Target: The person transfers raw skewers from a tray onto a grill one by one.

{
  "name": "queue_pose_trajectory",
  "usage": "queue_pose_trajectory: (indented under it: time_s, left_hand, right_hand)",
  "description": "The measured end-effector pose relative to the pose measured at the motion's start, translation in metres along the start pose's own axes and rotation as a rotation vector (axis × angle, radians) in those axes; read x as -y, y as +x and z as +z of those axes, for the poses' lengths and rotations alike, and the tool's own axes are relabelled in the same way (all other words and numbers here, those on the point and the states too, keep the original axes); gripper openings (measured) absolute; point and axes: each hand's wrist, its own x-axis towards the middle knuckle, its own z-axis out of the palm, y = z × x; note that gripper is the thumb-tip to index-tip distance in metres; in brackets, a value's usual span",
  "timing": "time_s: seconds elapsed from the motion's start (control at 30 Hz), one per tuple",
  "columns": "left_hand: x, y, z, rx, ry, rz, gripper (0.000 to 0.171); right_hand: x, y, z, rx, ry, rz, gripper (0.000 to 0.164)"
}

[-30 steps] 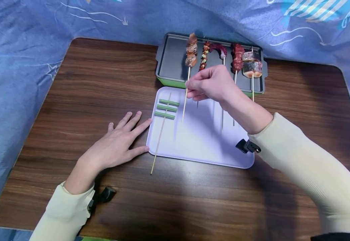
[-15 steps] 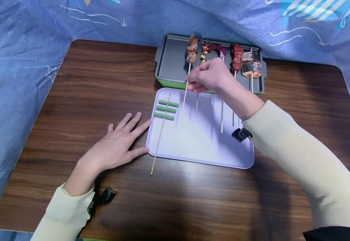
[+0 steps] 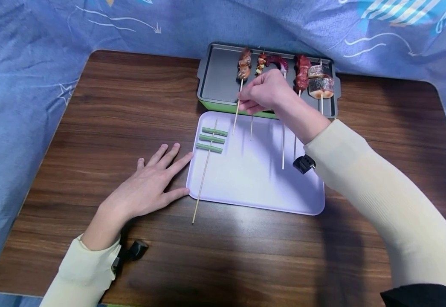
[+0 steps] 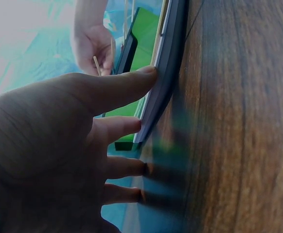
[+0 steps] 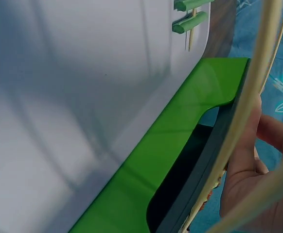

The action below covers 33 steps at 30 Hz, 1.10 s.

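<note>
My right hand (image 3: 263, 94) pinches the stick of a meat skewer (image 3: 244, 67), whose browned chunks lie over the left part of a dark grill plate (image 3: 221, 72). My left hand (image 3: 142, 187) lies spread at the left edge of a pale lilac tray (image 3: 269, 183), thumb and forefinger touching its rim. On that tray rests a skewer with green vegetable pieces (image 3: 212, 138), its stick reaching past the front edge. In the left wrist view the left thumb (image 4: 127, 87) lies against the rim. The right wrist view shows the right hand (image 5: 263, 179) beside the grill, blurred sticks crossing in front.
The grill also bears a mixed skewer (image 3: 261, 64), an octopus tentacle skewer (image 3: 278, 62), a red meat skewer (image 3: 302, 72) and a fish skewer (image 3: 320, 83). Their sticks project forward, several over the tray. A blue patterned cloth (image 3: 169, 25) hangs behind the wooden table (image 3: 104, 98).
My right hand has moved slightly away from me, carrying the browned meat skewer further over the grill plate and lower. My left hand has stayed in place.
</note>
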Motion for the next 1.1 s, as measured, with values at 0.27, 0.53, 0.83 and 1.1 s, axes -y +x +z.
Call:
queue_pose_trajectory:
  time_s: [0.27,0.53,0.83,1.1]
  left_hand:
    - [0.0014,0.0009,0.0002,-0.007,0.003,0.010,0.078]
    - [0.0012,0.0004,0.0004,-0.005,0.003,0.007,0.078]
    - [0.0009,0.0003,0.0001,-0.006,0.003,0.006,0.079]
    - [0.0012,-0.0004,0.0004,-0.005,0.003,0.002,0.079]
  right_hand:
    - [0.0010,0.0011,-0.0002,-0.005,-0.039,-0.003,0.024]
    - [0.0022,0.0036,0.0022,-0.006,-0.128,-0.006,0.025]
    - [0.0026,0.0034,0.0021,-0.022,-0.222,-0.001,0.025]
    - [0.0030,0.0025,0.0025,-0.031,-0.295,-0.015,0.025]
